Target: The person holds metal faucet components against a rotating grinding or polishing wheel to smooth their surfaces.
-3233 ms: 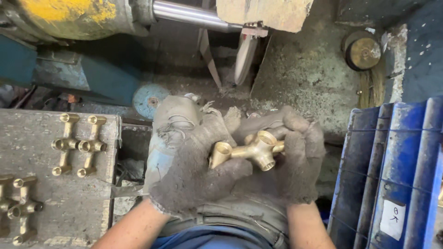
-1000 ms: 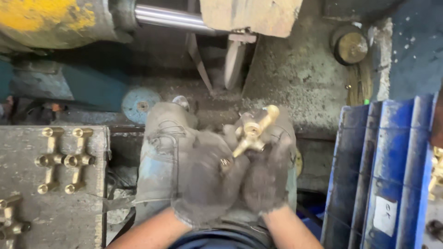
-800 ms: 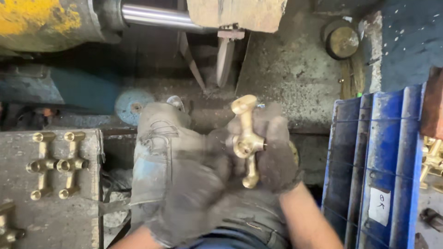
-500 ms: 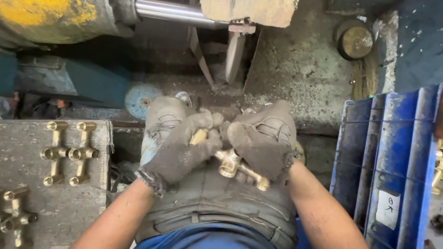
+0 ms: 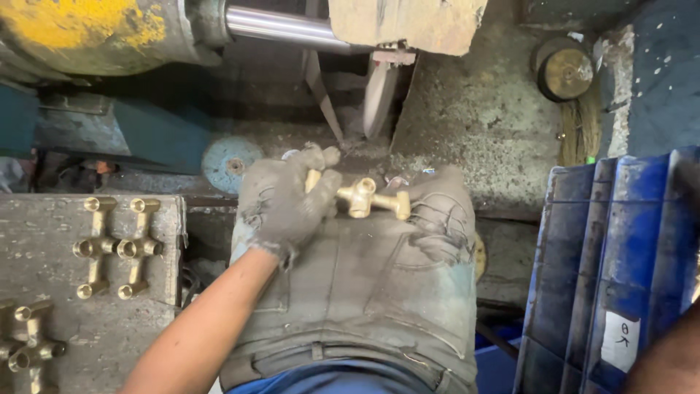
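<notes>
One end of the brass fitting (image 5: 361,197) is covered by the left hand (image 5: 284,201), so its tip cannot be seen. The right hand cannot be made out for sure. A brass piece (image 5: 29,346) on the worktop (image 5: 58,219) is cut off by the picture's left edge. The blue crate (image 5: 620,263) is cut off at the right and bottom edges.

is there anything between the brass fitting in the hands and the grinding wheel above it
Nothing visible. The brass fitting, held by the left hand and right hand, sits just below the wheel, with only a bare gap between; a metal bar stands beside that path.
</notes>
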